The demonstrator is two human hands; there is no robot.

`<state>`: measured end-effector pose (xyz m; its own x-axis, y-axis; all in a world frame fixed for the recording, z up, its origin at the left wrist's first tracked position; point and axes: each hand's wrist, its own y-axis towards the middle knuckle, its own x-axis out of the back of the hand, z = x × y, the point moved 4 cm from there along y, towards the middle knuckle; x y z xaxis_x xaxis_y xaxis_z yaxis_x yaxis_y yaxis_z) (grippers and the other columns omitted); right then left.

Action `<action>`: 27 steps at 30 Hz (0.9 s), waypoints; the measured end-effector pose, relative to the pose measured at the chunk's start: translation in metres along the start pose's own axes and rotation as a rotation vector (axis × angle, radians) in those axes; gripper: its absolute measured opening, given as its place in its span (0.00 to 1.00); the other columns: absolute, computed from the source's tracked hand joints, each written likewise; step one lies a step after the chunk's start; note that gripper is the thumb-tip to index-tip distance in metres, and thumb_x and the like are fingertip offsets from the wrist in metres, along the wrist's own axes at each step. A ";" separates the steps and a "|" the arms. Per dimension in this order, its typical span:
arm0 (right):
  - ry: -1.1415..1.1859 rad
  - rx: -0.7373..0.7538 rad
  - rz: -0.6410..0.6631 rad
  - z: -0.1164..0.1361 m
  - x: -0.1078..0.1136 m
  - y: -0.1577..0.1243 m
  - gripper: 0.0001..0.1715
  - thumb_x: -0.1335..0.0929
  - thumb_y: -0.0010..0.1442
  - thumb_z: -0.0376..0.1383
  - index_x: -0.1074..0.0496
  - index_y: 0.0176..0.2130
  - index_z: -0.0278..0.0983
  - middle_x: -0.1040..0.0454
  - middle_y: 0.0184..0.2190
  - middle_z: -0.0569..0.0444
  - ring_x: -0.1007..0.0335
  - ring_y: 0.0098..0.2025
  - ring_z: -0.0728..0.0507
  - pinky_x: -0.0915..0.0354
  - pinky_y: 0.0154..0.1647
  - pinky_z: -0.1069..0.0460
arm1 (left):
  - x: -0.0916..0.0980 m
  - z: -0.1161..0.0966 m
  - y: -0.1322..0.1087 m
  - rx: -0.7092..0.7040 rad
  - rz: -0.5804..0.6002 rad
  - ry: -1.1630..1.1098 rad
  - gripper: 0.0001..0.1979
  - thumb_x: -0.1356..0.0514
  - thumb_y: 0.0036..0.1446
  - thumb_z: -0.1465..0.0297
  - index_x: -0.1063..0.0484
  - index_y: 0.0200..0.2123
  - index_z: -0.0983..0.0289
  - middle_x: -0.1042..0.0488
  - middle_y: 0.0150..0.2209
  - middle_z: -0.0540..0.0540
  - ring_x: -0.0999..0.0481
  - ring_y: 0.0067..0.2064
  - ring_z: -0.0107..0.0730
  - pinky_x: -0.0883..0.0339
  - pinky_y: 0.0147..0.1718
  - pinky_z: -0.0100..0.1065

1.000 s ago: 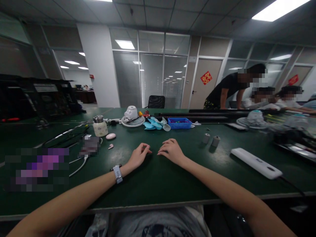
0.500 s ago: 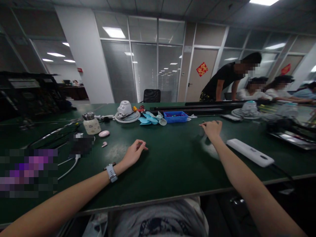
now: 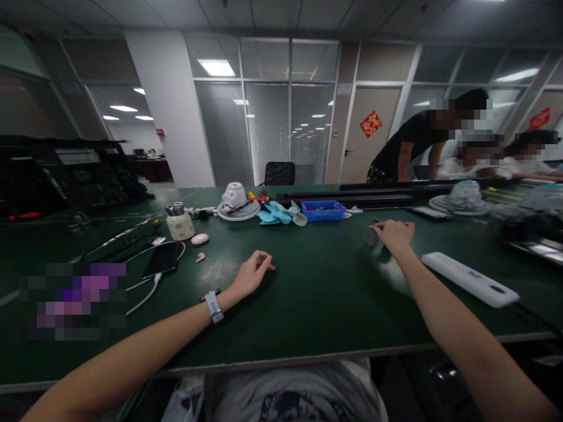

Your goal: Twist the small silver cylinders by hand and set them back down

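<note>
My left hand [image 3: 251, 274] rests on the green table [image 3: 308, 305], its fingers loosely curled and a little apart, with nothing visible in them. A pale watch [image 3: 213, 307] is on that wrist. Farther out on the right, my right hand [image 3: 396, 235] is held low over the tabletop, thumb and fingertips pinched together. Something small and thin seems to show at the fingertips, too small to name. Left of the right hand lies a blue tray [image 3: 324, 211] with small parts inside. Beside it are light-blue fan blades [image 3: 276, 213] and a white fan [image 3: 237, 202].
On the left are a phone [image 3: 163, 259] with a white cable, a cream bottle [image 3: 179, 223], a pink earbud case [image 3: 200, 239] and one earbud [image 3: 201, 257]. A white power strip [image 3: 468, 278] lies right of my right forearm. People are across the table at the right.
The camera has turned slightly left, so the scene sits farther right in the picture. Both hands keep nearly the same places and poses over the table.
</note>
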<state>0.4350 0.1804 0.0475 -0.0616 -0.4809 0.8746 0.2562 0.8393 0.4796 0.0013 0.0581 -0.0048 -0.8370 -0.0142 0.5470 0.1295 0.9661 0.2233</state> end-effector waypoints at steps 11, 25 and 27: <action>0.110 -0.150 0.253 -0.053 -0.003 0.010 0.26 0.24 0.44 0.44 0.20 0.44 0.38 0.21 0.39 0.42 0.25 0.39 0.35 0.33 0.34 0.47 | -0.001 0.002 0.000 -0.005 0.022 -0.015 0.19 0.50 0.61 0.53 0.36 0.45 0.61 0.20 0.40 0.57 0.22 0.44 0.41 0.35 0.46 0.41; 0.527 0.465 0.309 0.129 0.036 -0.088 0.20 0.26 0.48 0.46 0.20 0.40 0.38 0.21 0.34 0.51 0.25 0.36 0.42 0.31 0.38 0.51 | -0.002 -0.014 -0.003 -0.119 -0.043 -0.049 0.17 0.44 0.59 0.58 0.36 0.47 0.61 0.21 0.43 0.56 0.22 0.46 0.39 0.33 0.45 0.40; 0.695 0.581 0.321 0.161 0.042 -0.120 0.24 0.27 0.50 0.47 0.22 0.44 0.39 0.21 0.35 0.52 0.24 0.36 0.43 0.30 0.39 0.51 | -0.003 -0.022 -0.006 -0.176 -0.060 -0.036 0.17 0.43 0.59 0.58 0.36 0.47 0.61 0.22 0.46 0.57 0.23 0.48 0.39 0.33 0.48 0.40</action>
<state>0.2464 0.1002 0.0382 0.5621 -0.0920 0.8220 -0.3681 0.8621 0.3482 0.0146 0.0468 0.0103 -0.8641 -0.0582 0.5000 0.1669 0.9039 0.3938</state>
